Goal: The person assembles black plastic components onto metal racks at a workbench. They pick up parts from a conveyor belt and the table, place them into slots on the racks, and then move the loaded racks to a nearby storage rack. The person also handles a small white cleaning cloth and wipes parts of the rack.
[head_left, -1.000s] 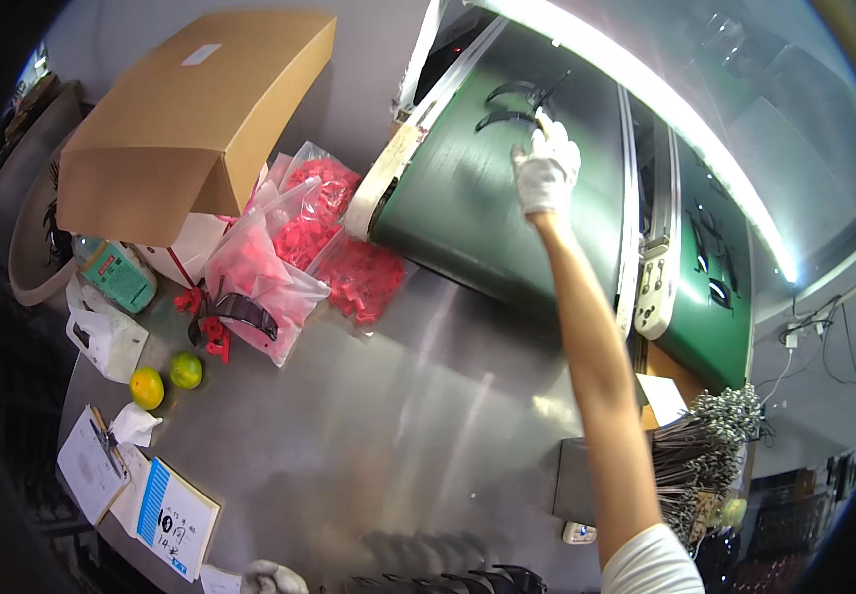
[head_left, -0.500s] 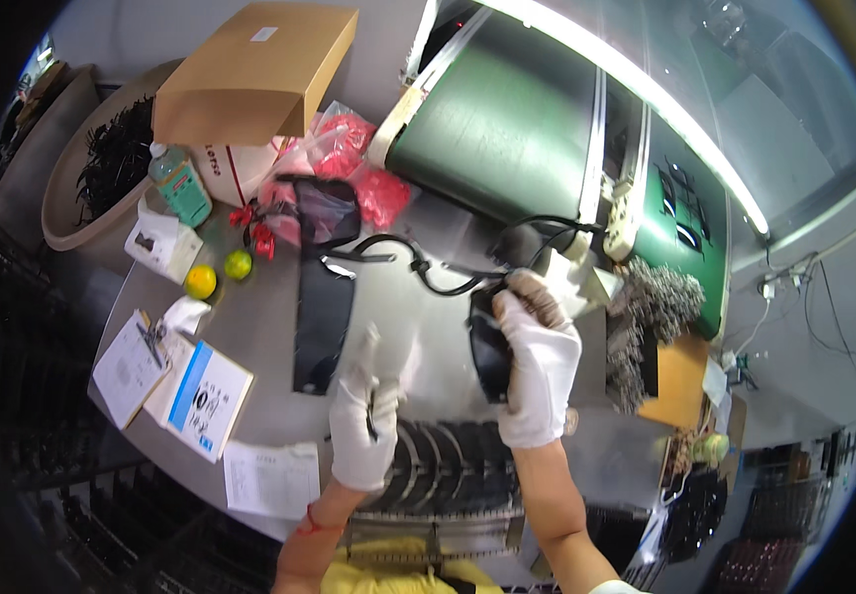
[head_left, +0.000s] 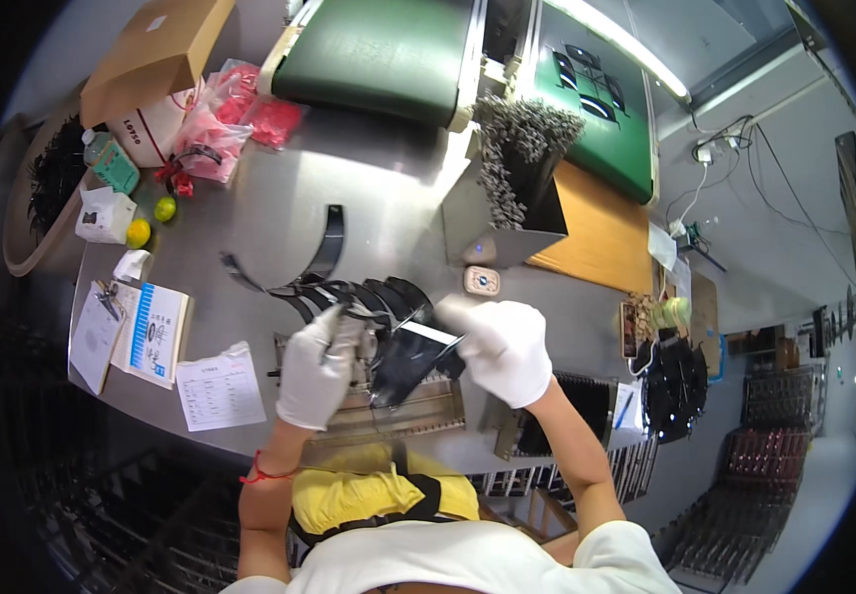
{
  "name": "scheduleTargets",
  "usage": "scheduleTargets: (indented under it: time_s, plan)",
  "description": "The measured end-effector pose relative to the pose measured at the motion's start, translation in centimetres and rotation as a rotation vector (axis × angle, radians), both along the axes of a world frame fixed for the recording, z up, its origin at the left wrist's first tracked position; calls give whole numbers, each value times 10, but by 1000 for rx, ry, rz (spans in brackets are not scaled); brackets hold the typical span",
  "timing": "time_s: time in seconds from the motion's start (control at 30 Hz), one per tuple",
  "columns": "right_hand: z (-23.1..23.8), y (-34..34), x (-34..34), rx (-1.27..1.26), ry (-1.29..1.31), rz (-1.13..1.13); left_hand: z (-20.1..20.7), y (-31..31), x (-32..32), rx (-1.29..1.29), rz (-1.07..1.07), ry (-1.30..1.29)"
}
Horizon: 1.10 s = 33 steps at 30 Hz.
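A glossy black panel (head_left: pixel 406 368) is between the two gloved hands, tilted above a metal rack (head_left: pixel 418 421), with a pale strip across its upper edge. Work on it looks unfinished — it is up among the fingers, not set down — while several black curved pieces (head_left: pixel 398 295) stand in a row just beyond it. More dark curved parts (head_left: pixel 596 107) lie on the right-hand green belt (head_left: pixel 636 148), apparently yet to be handled.

The left hand (head_left: pixel 317 374) is at the panel's left side, fingers bent inward against dark parts; whether they grip the panel I cannot tell. The right hand (head_left: pixel 505 348) is by its upper right end, fingertips blurred, so their hold is unclear too.

Farther out are a bin of grey stems (head_left: pixel 522 163), bags of red pieces (head_left: pixel 218 134) and a cardboard box (head_left: pixel 155 59).
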State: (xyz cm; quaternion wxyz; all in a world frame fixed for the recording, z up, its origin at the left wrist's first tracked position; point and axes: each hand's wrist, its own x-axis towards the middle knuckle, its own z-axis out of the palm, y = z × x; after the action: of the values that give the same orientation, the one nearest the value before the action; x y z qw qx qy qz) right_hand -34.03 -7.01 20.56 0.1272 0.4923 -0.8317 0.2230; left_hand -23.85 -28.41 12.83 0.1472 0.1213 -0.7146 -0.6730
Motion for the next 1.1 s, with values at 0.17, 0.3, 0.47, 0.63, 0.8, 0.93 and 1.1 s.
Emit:
scheduleTargets:
  time_s: [0.17, 0.3, 0.47, 0.63, 0.8, 0.93, 1.1]
  plan:
    - [-124, 75, -26, -311, -953, -595, 40, 12, 12, 72, -66, -254]
    - [-178, 73, -27, -83, -1012, -583, 44, 24, 29, -106, -60, -219]
    - [-161, 61, -28, -33, -1052, -537, 49, 34, 50, -190, 85, -252]
    - [-165, 49, -23, 189, -827, -569, 52, 46, 59, -296, 57, -210]
    - [-143, 41, -25, 446, -754, -624, 61, 47, 70, -72, -132, -260]
    - [-91, 45, -29, 59, -1004, -340, 51, 43, 81, -292, -332, -39]
    - [-40, 2, 31, -264, -1539, -111, 50, 49, 99, 807, -159, -544]
